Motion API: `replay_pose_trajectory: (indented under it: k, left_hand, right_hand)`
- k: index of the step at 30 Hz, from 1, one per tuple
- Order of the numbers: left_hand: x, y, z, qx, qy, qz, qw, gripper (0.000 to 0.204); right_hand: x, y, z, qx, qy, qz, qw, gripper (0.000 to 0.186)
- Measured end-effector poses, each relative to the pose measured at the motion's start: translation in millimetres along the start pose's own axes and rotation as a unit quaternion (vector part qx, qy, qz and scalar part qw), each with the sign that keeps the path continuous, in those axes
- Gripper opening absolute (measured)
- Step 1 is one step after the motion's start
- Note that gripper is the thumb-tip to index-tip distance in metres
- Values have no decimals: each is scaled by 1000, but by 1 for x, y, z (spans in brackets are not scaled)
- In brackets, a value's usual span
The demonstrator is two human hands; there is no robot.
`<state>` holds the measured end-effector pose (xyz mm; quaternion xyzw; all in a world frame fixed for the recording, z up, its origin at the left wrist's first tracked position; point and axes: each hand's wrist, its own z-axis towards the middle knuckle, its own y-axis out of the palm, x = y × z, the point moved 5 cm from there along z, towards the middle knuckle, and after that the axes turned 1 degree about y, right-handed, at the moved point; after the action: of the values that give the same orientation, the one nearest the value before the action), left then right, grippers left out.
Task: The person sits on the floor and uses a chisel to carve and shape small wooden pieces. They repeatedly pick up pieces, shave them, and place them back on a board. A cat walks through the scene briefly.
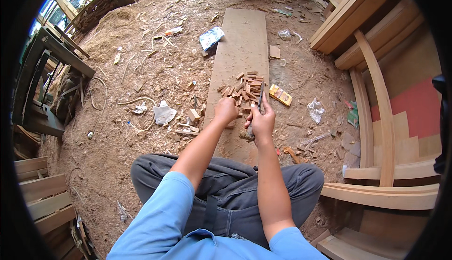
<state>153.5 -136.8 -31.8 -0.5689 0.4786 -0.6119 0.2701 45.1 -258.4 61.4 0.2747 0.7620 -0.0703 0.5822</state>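
The floor (179,72), strewn with shavings, spreads all around my fingers. Well off to their right stands a curved wood frame (386,114). Directly beneath them lies the board (242,39), running away from me well beyond my reach. On it, just ahead of my fingers and between them, sit the blocks (245,88), small sticks in a loose heap, most lying flat at all angles.

My right fingers (267,103) are clamped on a slim dark tool (262,92), its narrow end pointing away from me along the heap's right side. My left fingers (230,101) are curled together at the heap's near left edge; whether they pinch a block I cannot tell, as my knuckles hide it.

Beyond my left fingers, by the board's far left edge, is a blue-white pack (212,38). Near my right fingers, to their right, lies a yellow pack (280,95). Smallest is a loose block (193,115), left of my left fingers, off the board.

I judge the step in hand to be handling single blocks with the tool; the next move calls for a firm left pinch, fingertips clear of the tool.
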Motion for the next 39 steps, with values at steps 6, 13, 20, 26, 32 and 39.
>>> replay_pose_trajectory:
  k: [6,13,20,26,32,39]
  left_hand:
    - [13,16,10,6,-71,106,992,23]
    - [2,21,6,32,-27,93,995,28]
    - [-16,-14,-13,50,-73,-156,984,15]
    - [-25,-88,-53,37,-87,-429,898,21]
    - [-43,-133,-105,85,-100,-599,790,27]
    - [-39,-134,-96,133,-25,-569,811,26]
  right_hand:
    - [-3,1,-1,-6,17,15,1000,60]
    - [-7,3,-4,-11,13,5,1000,61]
    - [-8,0,-8,-6,14,-7,1000,59]
    - [-10,11,-21,-71,9,-37,997,60]
    - [-11,41,-60,-200,9,-126,972,59]
    - [-3,62,-79,-256,-17,-135,957,58]
